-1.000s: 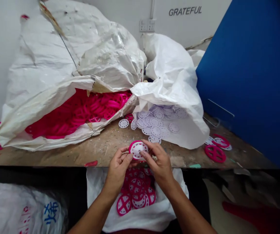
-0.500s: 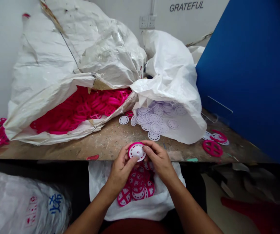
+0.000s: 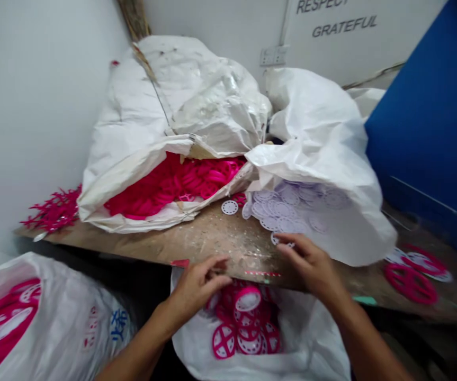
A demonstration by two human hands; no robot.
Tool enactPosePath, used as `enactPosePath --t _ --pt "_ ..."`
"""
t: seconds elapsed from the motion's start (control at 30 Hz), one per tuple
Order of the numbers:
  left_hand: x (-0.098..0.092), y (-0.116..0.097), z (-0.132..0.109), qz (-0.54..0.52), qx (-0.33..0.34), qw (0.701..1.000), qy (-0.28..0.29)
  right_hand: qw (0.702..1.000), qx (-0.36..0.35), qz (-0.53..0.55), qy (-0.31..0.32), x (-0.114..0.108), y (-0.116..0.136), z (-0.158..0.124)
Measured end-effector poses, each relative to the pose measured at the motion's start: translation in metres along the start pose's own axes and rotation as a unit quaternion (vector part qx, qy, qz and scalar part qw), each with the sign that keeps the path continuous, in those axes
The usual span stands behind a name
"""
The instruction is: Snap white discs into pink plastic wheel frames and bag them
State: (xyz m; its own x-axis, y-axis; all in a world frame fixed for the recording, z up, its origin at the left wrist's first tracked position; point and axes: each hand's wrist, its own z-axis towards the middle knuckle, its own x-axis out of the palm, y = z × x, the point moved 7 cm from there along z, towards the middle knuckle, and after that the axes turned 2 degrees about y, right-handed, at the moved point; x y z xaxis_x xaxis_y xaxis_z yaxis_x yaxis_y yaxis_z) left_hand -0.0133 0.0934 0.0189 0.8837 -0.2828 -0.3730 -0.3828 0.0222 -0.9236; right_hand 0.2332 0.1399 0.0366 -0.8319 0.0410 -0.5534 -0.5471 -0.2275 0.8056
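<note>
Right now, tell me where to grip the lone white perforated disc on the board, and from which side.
Pinch the rim of the white perforated disc from your side, at the near edge. It seems to lie flat on the wooden board, set apart from the pile of discs, so that edge is probably easiest to lift.

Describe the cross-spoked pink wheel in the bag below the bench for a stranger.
Below the wooden bench, an open white plastic bag holds a pile of pink wheels. At the pile's near left edge lies one with bare cross spokes; the wheels beside it show white discs.
</note>
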Motion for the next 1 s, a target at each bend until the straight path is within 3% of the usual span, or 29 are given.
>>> enactPosePath --t 0.07,0.13,0.2,0.3,0.43,0.53,0.8,1.0 --pt "-0.053 -0.006 0.011 0.124 0.041 0.982 -0.137 0.993 0.023 -0.074 -0.086 -0.018 -0.025 0.024" --pt "-0.099 -0.012 0.026 0.230 0.075 0.937 -0.253 0.983 0.047 -0.143 -0.104 -0.022 -0.049 0.043" --pt "-0.132 -0.011 0.049 0.295 0.081 0.903 -0.303 0.976 0.060 -0.190 -0.087 -0.018 -0.066 0.054" --pt "-0.157 0.000 0.092 0.334 0.066 0.890 -0.302 0.977 0.068 -0.184 -0.080 -0.011 -0.077 0.056" --pt "-0.162 0.019 0.139 0.381 0.027 0.885 -0.267 0.978 0.093 -0.146 -0.115 -0.010 -0.075 0.048" --pt "-0.160 0.030 0.153 0.401 0.001 0.878 -0.261 0.977 0.105 -0.137 -0.122 -0.010 -0.073 0.046" --pt "-0.158 0.040 0.128 0.357 0.013 0.881 -0.311 0.980 0.114 -0.056 -0.152 -0.013 -0.072 0.039" --pt "-0.158 0.024 0.118 0.260 0.061 0.905 -0.332 0.977 0.068 -0.057 -0.194 -0.018 -0.055 0.031"
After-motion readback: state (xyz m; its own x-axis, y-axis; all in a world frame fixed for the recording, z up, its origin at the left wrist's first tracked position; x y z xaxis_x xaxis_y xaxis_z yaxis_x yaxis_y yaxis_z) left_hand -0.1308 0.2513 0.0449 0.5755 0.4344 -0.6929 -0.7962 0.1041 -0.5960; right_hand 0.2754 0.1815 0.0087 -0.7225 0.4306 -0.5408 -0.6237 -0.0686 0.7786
